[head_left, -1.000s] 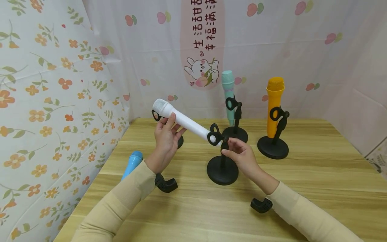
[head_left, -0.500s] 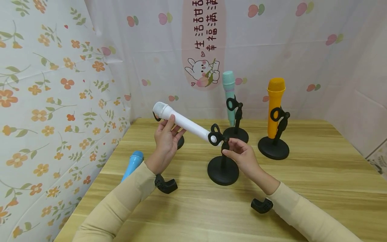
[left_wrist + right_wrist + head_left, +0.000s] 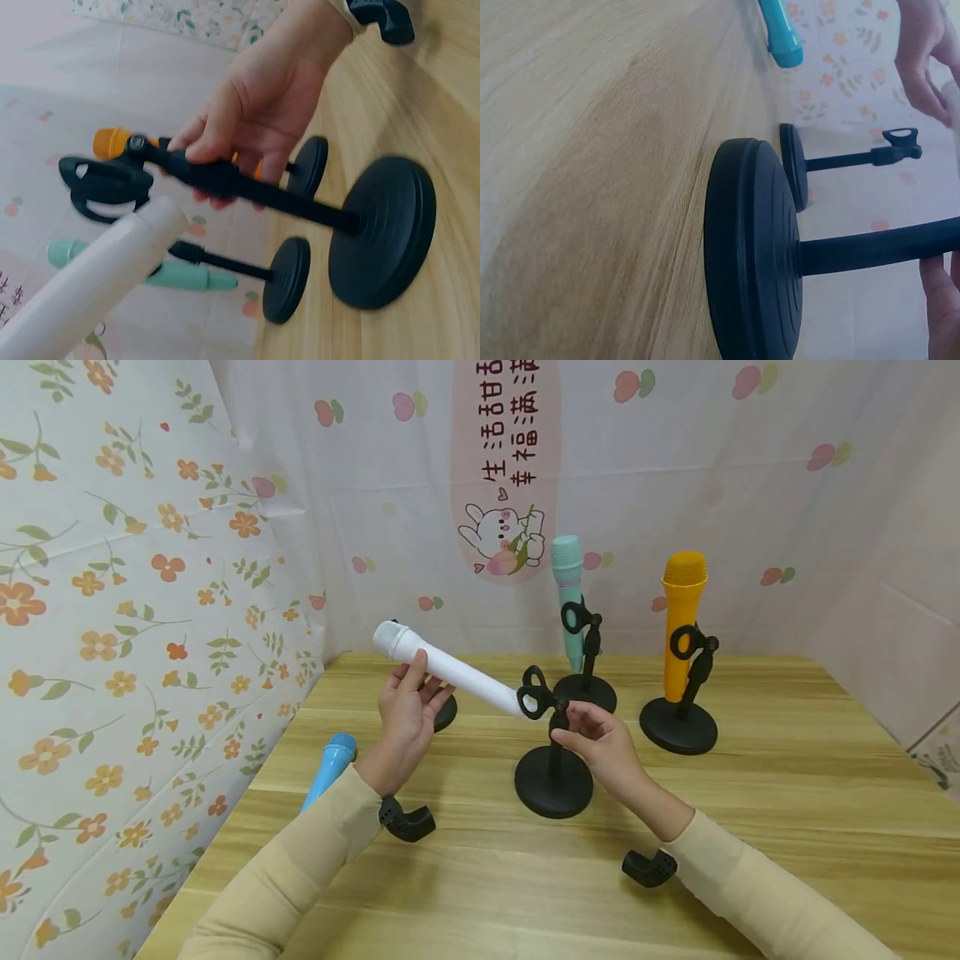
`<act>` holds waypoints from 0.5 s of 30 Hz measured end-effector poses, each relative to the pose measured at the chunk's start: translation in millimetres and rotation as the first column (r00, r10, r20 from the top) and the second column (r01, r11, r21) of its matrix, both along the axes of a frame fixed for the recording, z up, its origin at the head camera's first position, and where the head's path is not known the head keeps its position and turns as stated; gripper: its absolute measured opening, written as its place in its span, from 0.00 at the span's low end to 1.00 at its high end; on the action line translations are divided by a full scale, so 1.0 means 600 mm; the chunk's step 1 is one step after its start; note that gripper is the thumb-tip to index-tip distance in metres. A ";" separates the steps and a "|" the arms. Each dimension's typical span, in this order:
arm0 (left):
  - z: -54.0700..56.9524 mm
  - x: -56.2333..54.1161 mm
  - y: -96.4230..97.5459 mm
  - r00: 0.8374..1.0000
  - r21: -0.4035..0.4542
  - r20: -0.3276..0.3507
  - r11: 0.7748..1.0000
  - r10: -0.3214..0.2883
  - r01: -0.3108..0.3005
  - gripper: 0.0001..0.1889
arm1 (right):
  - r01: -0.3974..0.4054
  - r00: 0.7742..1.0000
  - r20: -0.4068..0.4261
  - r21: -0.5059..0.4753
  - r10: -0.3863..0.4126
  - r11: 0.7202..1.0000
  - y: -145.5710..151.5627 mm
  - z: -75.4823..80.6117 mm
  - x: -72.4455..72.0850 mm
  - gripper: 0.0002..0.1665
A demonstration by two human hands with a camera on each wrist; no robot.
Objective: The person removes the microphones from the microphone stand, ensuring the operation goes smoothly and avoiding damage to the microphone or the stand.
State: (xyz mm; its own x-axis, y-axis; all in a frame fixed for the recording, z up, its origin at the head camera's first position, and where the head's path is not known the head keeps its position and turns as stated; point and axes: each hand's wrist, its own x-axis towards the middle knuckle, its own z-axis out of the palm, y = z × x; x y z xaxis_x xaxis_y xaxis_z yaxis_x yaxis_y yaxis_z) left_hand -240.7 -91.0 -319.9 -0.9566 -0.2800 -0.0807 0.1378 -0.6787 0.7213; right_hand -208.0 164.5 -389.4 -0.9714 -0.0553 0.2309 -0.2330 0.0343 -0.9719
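In the head view my left hand [image 3: 407,714] pinches a white microphone [image 3: 468,681] near its mesh head, which points up and left. The microphone slants down to the right, its tail end at the ring-shaped clip [image 3: 534,693] of a black microphone stand [image 3: 553,782]. Whether the tail sits inside the clip I cannot tell. My right hand [image 3: 603,745] pinches the upper post of that stand, thumb in front. In the left wrist view the right hand [image 3: 259,112] holds the post [image 3: 292,201] below the clip joint, and the base rests on the table.
A mint microphone [image 3: 567,578] and an orange one [image 3: 681,610] stand upright in black stands farther back. Another black stand [image 3: 795,166] is partly hidden behind my left hand. A blue microphone [image 3: 330,768] lies at the left, beside my sleeve, on the wooden table [image 3: 495,885].
My left hand has shifted slightly left and down with the white microphone, drawing its tail back a little at the clip. The right hand and the stand look unmoved.
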 end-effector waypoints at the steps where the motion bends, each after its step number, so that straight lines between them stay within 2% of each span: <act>1: -0.001 0.000 -0.004 1.000 -0.003 0.003 1.000 0.007 -0.007 0.12 | 0.000 1.000 0.000 0.000 0.000 1.000 0.000 0.000 0.000 0.23; 4: -0.003 0.002 -0.015 1.000 -0.026 0.010 1.000 0.013 -0.013 0.11 | 0.009 1.000 0.003 -0.004 -0.009 1.000 0.000 0.000 0.000 0.22; 8: -0.005 0.005 -0.026 1.000 -0.071 0.026 0.997 -0.008 0.010 0.12 | 0.022 1.000 0.007 0.003 -0.022 1.000 0.001 0.001 0.001 0.22; 15: -0.016 0.008 -0.038 0.999 -0.128 0.039 0.991 -0.019 0.024 0.12 | 0.009 1.000 0.010 -0.002 -0.009 1.000 0.001 0.003 0.001 0.20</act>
